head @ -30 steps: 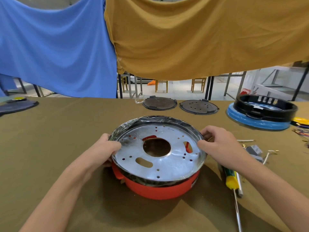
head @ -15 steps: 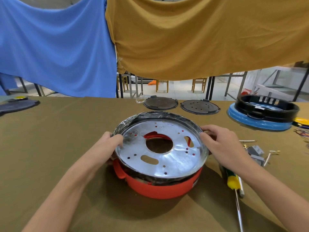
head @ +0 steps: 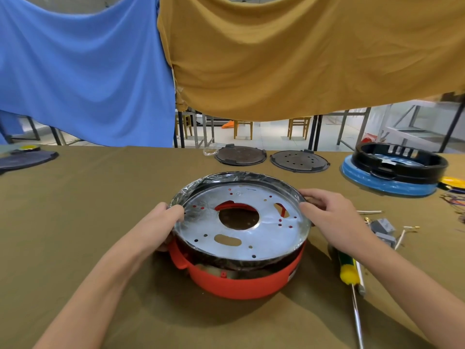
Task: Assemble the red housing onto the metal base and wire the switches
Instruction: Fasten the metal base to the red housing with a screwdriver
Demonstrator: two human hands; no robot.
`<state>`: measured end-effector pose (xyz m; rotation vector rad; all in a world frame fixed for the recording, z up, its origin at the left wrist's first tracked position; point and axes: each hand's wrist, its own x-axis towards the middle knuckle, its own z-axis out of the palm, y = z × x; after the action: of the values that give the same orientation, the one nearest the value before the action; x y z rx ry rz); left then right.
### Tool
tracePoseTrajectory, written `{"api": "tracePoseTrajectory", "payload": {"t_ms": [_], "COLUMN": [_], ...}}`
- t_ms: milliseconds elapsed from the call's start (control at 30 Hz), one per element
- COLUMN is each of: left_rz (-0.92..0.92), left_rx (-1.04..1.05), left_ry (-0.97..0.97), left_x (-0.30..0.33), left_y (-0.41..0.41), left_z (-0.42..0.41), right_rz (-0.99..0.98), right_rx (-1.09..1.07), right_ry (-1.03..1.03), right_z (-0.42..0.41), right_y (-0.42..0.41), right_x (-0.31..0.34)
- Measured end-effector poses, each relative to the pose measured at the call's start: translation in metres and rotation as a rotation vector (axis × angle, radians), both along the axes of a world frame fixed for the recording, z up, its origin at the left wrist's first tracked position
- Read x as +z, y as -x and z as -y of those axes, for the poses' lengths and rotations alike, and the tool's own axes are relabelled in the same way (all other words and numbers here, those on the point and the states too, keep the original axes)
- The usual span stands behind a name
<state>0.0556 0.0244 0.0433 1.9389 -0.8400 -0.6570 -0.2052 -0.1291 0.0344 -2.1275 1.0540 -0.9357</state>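
A round metal base (head: 266,235), shiny with a centre hole and wrapped in clear film at its rim, sits tilted in the red housing (head: 241,284) on the table. Its near edge stands raised above the housing's rim, with a dark gap showing below. My left hand (head: 163,222) grips the base's left rim with curled fingers. My right hand (head: 327,212) grips the right rim. Grey switches (head: 382,227) with loose wire pieces lie to the right of my right hand.
A yellow-and-green screwdriver (head: 348,270) lies right of the housing. Two dark round plates (head: 240,155) (head: 299,161) sit behind it. A black ring on a blue-wrapped base (head: 392,170) stands at the far right. Another dark disc (head: 25,159) lies far left. Blue and ochre cloths hang behind.
Both hands have tilted the metal base and lifted it partway out of the red housing; more of the base's dark side wall and the housing's inside now show at the front.
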Motion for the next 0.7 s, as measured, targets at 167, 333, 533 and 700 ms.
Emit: {"api": "tracePoseTrajectory", "payload": {"t_ms": [167,333,533,700], "left_rz": [-0.042,-0.059,-0.058,-0.056], "left_rx": [-0.022,-0.037,-0.030,-0.023], "left_ry": [0.001,0.012,0.027,0.042], "left_x": [0.005,0.007,0.006,0.007], "left_y": [0.003,0.003,0.000,-0.001], "left_z": [-0.002,-0.005,-0.005,-0.006], "right_rz": [-0.011,-0.047,-0.097,-0.160], "right_rx": [-0.019,-0.027,-0.030,0.022], "right_ry": [0.007,-0.017,-0.096,-0.156], "right_z": [-0.001,0.000,0.002,-0.002], "right_y": [0.000,0.001,0.003,0.007], "right_x": [0.001,0.003,0.008,0.015]}}
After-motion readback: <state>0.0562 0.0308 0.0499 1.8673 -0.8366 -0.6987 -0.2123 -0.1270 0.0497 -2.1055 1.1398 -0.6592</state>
